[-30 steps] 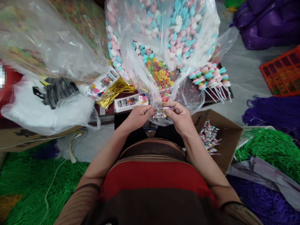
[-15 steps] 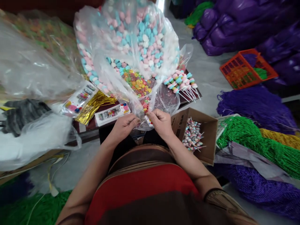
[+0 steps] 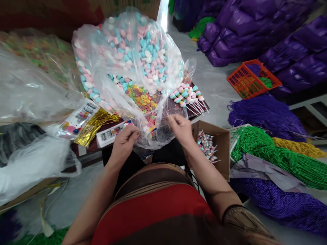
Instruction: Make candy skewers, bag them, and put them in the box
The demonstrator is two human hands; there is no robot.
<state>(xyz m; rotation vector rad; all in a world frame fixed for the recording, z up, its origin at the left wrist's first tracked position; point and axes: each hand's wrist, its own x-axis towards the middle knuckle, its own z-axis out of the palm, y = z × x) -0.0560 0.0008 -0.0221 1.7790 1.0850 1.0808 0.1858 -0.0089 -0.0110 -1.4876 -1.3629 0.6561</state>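
Both hands are at the near end of the clear plastic bag [image 3: 120, 98], left hand [image 3: 122, 143] just beside its lower-left edge, right hand [image 3: 180, 129] over its lower-right side. Fingers curled on both, thumbs against them, the right's tips blurred; whether either grasps anything, I can't tell! The bag sits on the worktop [image 3: 90, 146], its opening facing the person, its near end sagging past the edge. Inside, gummy rings [image 3: 143, 98] form a slanting band, far left to near right, pointing between the hands. And over right, candy skewers [image 3: 189, 93] lie bunched, sticks aimed near-right, jutting past the worktop's edge.
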